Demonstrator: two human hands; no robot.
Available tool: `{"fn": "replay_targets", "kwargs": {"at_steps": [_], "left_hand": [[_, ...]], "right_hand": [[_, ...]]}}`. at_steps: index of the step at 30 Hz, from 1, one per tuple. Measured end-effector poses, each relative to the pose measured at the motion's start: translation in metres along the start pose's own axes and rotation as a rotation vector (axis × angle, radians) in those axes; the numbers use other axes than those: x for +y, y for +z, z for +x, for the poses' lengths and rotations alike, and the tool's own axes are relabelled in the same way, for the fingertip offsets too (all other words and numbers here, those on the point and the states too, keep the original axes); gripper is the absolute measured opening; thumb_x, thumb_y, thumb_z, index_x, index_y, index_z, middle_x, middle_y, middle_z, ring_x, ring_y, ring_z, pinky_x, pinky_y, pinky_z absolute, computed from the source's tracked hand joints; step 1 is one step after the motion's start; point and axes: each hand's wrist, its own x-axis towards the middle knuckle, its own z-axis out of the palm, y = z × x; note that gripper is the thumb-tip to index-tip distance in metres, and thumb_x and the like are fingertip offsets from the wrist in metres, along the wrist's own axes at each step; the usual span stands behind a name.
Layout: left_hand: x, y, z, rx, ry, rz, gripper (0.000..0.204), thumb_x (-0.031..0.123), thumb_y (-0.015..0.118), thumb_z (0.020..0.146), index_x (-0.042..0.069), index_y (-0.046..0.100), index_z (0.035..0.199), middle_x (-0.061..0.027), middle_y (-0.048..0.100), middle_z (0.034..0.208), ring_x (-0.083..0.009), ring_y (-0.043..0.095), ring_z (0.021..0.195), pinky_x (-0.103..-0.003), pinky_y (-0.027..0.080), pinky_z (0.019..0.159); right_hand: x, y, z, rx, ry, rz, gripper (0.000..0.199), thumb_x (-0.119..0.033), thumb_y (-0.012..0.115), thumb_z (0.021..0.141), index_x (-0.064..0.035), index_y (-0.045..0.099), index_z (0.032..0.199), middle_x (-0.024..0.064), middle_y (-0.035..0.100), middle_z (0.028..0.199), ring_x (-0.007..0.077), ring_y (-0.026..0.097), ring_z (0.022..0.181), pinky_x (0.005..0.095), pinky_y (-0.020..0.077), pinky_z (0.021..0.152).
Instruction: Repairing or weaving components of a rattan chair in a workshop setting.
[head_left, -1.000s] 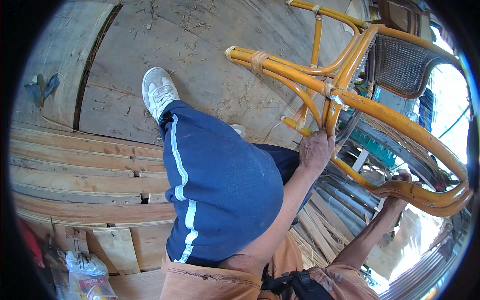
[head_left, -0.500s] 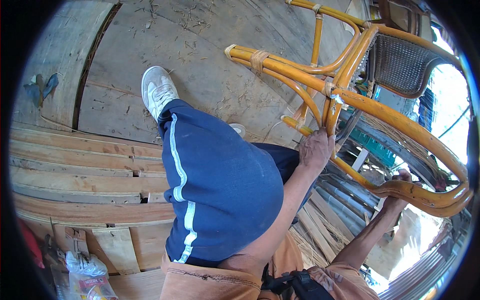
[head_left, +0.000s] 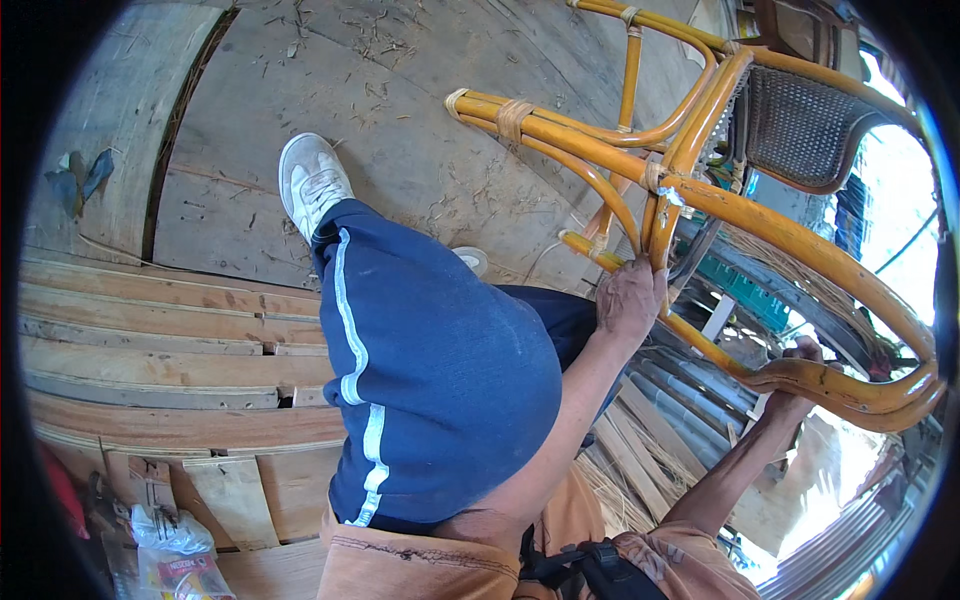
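Note:
A glossy yellow-brown rattan chair (head_left: 580, 138) lies tipped on the right side, its poles bound with pale wrappings at the joints. My left hand (head_left: 630, 298) is closed around a frame pole just below one of these joints. Farther right, my right hand (head_left: 797, 380) grips the chair's thick curved pole from behind, so its fingers are partly hidden. A dark woven mesh panel (head_left: 805, 135) in a curved brown frame shows behind the chair. A small white patch (head_left: 670, 194) marks the wrapped joint above my left hand.
Long wooden planks (head_left: 150, 365) are stacked at the left, with a plastic bag (head_left: 175, 535) near them. Wood scraps and fibres litter the board floor (head_left: 235, 130). A green crate (head_left: 745, 292) and bundled strips stand beyond the chair. My leg in blue trousers (head_left: 440, 370) fills the middle.
Both hands keep the same hold on the chair. The chair and surroundings appear shifted only very slightly to the left in the view.

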Motion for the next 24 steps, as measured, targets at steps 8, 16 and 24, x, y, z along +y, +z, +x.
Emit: {"fn": "replay_targets", "kwargs": {"at_steps": [8, 16, 24], "left_hand": [[0.004, 0.002, -0.001, 0.018, 0.009, -0.003, 0.024, 0.026, 0.055, 0.086, 0.002, 0.055, 0.087, -0.0186, 0.061, 0.079, -0.0356, 0.061, 0.075, -0.045, 0.049, 0.067], [0.006, 0.002, 0.000, -0.005, 0.014, 0.024, 0.025, 0.026, 0.052, 0.087, 0.002, 0.055, 0.089, -0.0178, 0.061, 0.079, -0.0336, 0.062, 0.076, -0.042, 0.050, 0.067], [0.008, 0.003, 0.001, -0.023, -0.018, -0.018, 0.025, 0.027, 0.055, 0.086, 0.002, 0.056, 0.089, -0.0184, 0.062, 0.081, -0.0352, 0.061, 0.078, -0.044, 0.049, 0.069]], "right_hand": [[0.003, -0.006, 0.000, -0.023, -0.027, 0.013, 0.066, -0.062, 0.028, 0.090, -0.0016, 0.056, 0.094, 0.0019, 0.046, 0.070, 0.0106, 0.044, 0.064, 0.0208, 0.0359, 0.056], [-0.001, -0.002, -0.001, 0.045, -0.031, -0.008, 0.067, -0.063, 0.027, 0.090, -0.0029, 0.056, 0.093, 0.0027, 0.049, 0.072, 0.0114, 0.047, 0.066, 0.0214, 0.0380, 0.058], [0.000, 0.000, -0.001, 0.082, -0.062, -0.016, 0.064, -0.059, 0.029, 0.091, -0.0007, 0.055, 0.097, 0.0021, 0.046, 0.068, 0.0115, 0.045, 0.062, 0.0218, 0.0366, 0.055]]}}
